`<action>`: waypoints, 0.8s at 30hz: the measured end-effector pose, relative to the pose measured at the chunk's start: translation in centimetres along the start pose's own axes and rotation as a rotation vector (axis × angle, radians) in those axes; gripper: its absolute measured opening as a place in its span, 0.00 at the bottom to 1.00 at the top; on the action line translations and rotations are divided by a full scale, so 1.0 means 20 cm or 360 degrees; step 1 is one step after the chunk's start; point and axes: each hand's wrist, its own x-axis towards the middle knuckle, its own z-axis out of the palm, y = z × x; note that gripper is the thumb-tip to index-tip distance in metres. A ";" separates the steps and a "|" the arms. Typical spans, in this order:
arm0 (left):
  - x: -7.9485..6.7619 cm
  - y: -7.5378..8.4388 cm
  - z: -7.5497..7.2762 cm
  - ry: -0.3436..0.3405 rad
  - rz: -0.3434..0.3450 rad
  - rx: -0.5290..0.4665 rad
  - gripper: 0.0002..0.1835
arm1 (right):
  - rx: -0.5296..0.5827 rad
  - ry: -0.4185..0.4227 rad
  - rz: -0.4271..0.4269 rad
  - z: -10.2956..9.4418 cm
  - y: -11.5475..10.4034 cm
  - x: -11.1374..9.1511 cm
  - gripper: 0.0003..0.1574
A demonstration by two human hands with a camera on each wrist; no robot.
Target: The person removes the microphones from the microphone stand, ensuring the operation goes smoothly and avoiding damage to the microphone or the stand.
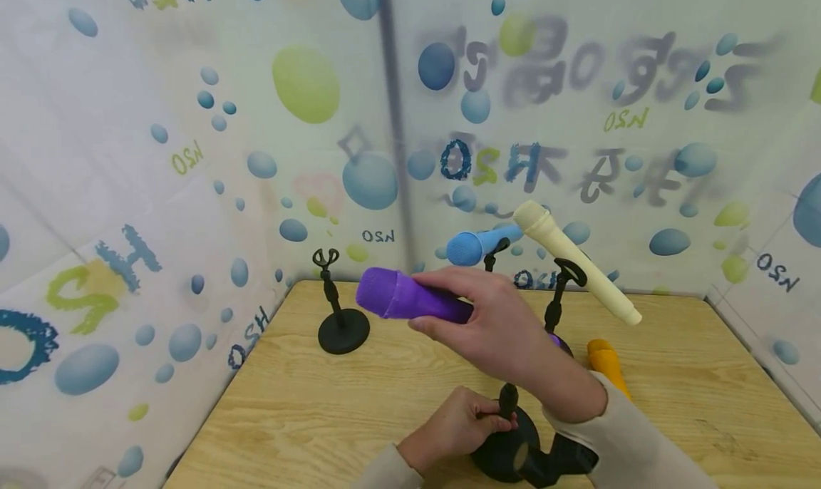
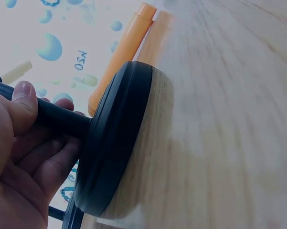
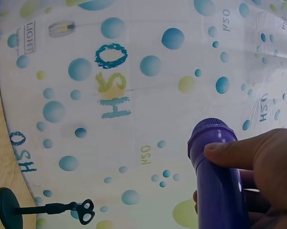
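Observation:
My right hand (image 1: 494, 325) grips a purple microphone (image 1: 400, 294) in the air above the table, its head pointing left. In the right wrist view the thumb lies along the microphone's body (image 3: 219, 191), just below the mesh head. Lower down, my left hand (image 1: 455, 428) holds the pole of a black microphone stand (image 1: 497, 455) near the front of the table. Fingers and thumb wrap that pole (image 2: 62, 117) in the left wrist view, above the round base (image 2: 117, 138). My right forearm hides part of this stand in the head view.
An unoccupied black stand (image 1: 344, 330) is at the back left. Behind my right hand, a blue microphone (image 1: 467, 249) and a cream microphone (image 1: 577, 261) rest in stands. An orange microphone (image 1: 606, 364) is on the wooden table (image 1: 288, 403) at right. Printed sheeting surrounds the table.

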 end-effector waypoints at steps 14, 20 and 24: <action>0.00 -0.01 0.01 -0.0001 -0.0011 0.0004 0.08 | -0.0036 -0.0074 -0.0103 0.01 -0.06 0.03 0.29; 0.00 -0.01 0.00 -0.0011 -0.0051 -0.0033 0.08 | -0.0018 -0.0080 -0.0146 0.00 -0.08 0.04 0.29; 0.00 0.00 0.00 -0.0015 -0.0080 -0.0054 0.08 | -0.0049 -0.0078 -0.0144 -0.02 -0.08 0.04 0.29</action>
